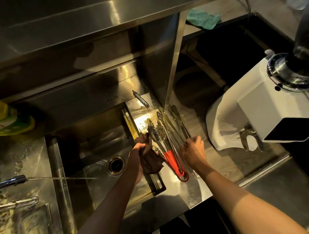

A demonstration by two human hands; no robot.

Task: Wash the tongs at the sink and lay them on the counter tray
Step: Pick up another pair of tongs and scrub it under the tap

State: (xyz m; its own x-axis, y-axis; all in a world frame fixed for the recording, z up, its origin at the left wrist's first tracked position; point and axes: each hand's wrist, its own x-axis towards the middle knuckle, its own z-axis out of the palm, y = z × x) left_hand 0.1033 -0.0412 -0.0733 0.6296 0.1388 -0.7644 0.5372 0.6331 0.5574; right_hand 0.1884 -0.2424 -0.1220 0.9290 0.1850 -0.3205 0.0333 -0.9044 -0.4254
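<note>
Several metal tongs (171, 132) lie side by side on the wet steel counter (142, 116) just right of the sink (96, 150). One pair has red handles (172, 163). My left hand (136, 158) grips a dark brown cloth (150, 158) at the sink's right rim, against the leftmost tongs. My right hand (195, 150) rests on the right side of the tongs pile, fingers curled over the handles. Whether a tray lies under the tongs cannot be told.
A faucet (8, 182) at the left runs water into the sink toward the drain (116, 165). A yellow-green soap bottle (2, 119) stands at the far left. A white machine (265, 114) occupies the right counter. A pen (141, 98) lies behind the tongs, a green cloth (204, 20) on the shelf.
</note>
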